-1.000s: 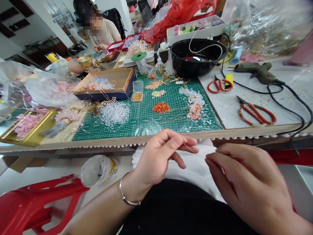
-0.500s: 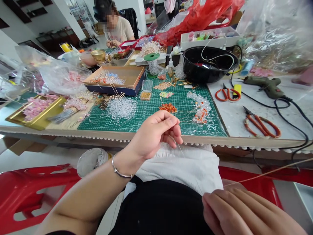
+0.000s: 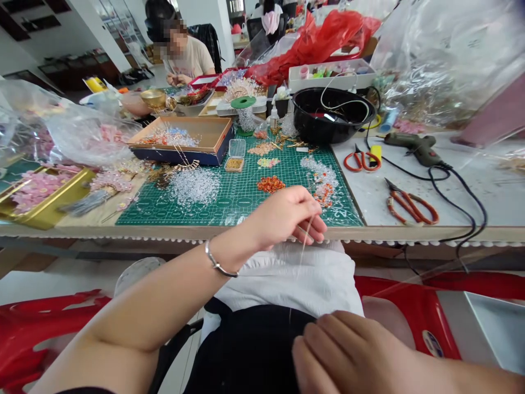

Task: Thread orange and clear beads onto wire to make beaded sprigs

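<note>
My left hand (image 3: pixel 289 216) hovers at the table's front edge, fingers pinched on a thin wire (image 3: pixel 302 253) that hangs down toward my lap. My right hand (image 3: pixel 353 355) lies low on my lap over the black cloth, fingers curled close together near the wire's lower end; whether it grips the wire is hidden. A silver bangle (image 3: pixel 217 262) circles my left wrist. Just beyond my left hand, the green cutting mat (image 3: pixel 246 191) carries piles of clear beads (image 3: pixel 193 186) and orange beads (image 3: pixel 270 184).
Two orange-handled scissors (image 3: pixel 410 205) and a glue gun (image 3: pixel 414 145) with a black cord lie on the right. A black bowl (image 3: pixel 334 112) and a shallow box (image 3: pixel 184 139) stand at the back. Another person sits at the far end. Red plastic stools flank my legs.
My left hand has moved right along the table edge with the wire. My right hand has slid left and toward me, down onto my lap.
</note>
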Tool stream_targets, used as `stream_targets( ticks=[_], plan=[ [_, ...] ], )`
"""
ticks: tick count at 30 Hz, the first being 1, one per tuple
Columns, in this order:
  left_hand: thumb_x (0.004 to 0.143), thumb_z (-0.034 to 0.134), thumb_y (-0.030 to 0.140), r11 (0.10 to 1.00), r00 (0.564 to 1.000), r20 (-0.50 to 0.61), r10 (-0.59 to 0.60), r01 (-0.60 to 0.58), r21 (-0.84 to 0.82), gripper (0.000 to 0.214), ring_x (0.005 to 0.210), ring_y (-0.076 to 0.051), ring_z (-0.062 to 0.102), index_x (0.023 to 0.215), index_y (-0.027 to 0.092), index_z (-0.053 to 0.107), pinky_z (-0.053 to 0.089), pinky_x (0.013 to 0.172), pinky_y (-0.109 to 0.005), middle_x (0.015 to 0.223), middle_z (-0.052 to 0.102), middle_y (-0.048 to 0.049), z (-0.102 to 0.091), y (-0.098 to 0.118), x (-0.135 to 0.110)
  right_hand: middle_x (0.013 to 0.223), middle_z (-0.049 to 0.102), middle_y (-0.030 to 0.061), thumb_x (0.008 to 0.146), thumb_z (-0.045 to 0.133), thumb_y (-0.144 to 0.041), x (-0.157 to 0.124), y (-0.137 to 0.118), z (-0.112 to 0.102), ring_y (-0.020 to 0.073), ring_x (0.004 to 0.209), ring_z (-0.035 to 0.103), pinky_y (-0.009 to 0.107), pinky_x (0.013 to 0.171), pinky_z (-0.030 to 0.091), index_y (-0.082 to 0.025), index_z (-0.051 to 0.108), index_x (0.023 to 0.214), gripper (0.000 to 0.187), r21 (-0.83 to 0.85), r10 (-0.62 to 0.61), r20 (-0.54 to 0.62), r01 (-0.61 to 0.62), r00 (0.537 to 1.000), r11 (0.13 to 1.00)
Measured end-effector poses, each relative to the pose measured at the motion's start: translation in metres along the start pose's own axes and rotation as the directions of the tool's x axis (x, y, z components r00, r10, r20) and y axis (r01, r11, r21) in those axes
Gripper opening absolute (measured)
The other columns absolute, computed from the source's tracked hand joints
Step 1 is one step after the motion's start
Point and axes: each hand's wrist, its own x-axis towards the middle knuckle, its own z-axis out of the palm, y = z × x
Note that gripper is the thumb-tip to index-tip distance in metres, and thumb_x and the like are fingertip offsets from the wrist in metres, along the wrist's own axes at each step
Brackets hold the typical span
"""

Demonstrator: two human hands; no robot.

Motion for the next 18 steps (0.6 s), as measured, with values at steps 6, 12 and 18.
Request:
stream_targets(
  ticks=[6, 12, 18],
  plan=[
    [0.095, 0.051, 0.018, 0.964, 0.915, 0.319, -0.248, 0.264, -0.009, 0.016, 0.059, -0.013, 0.07, 0.078, 0.016, 0.052, 0.056, 0.06, -0.026, 0.067, 0.069, -0.0022, 0.044, -0.017, 0.028, 0.064, 0.062, 0.0016, 0.091, 0.055, -0.016, 0.036, 0.008, 0.022, 0.0173, 0.049, 0.049, 0.034, 0.04, 0.029, -0.013, 0.065, 0.088, 0.011, 0.199, -0.059, 0.166, 0.025, 0.984, 0.98],
    [0.084, 0.062, 0.026, 0.907, 0.786, 0.495, -0.37, 0.421, 0.01, 0.013, 0.058, -0.015, 0.07, 0.078, 0.017, 0.055, 0.052, 0.056, -0.025, 0.071, 0.073, -0.0041, 0.04, -0.021, 0.039, 0.072, 0.068, -0.0035, 0.092, 0.063, -0.021, 0.033, 0.02, 0.027, 0.0142, 0.058, 0.056, 0.03, 0.047, 0.039, -0.017, 0.067, 0.091, 0.006, 0.197, -0.08, 0.231, 0.034, 0.97, 0.98],
    [0.08, 0.066, 0.028, 0.966, 0.908, 0.336, -0.25, 0.207, 0.158, 0.018, 0.048, -0.007, 0.036, 0.067, 0.016, 0.059, 0.025, 0.049, -0.021, 0.056, 0.052, 0.0034, 0.031, -0.002, 0.037, 0.068, 0.066, -0.0115, 0.09, 0.064, -0.026, 0.017, 0.026, 0.032, 0.0104, 0.059, 0.055, 0.023, 0.054, 0.048, -0.025, 0.065, 0.081, 0.009, 0.124, 0.058, 0.212, -0.085, 0.976, 0.989]
  ],
)
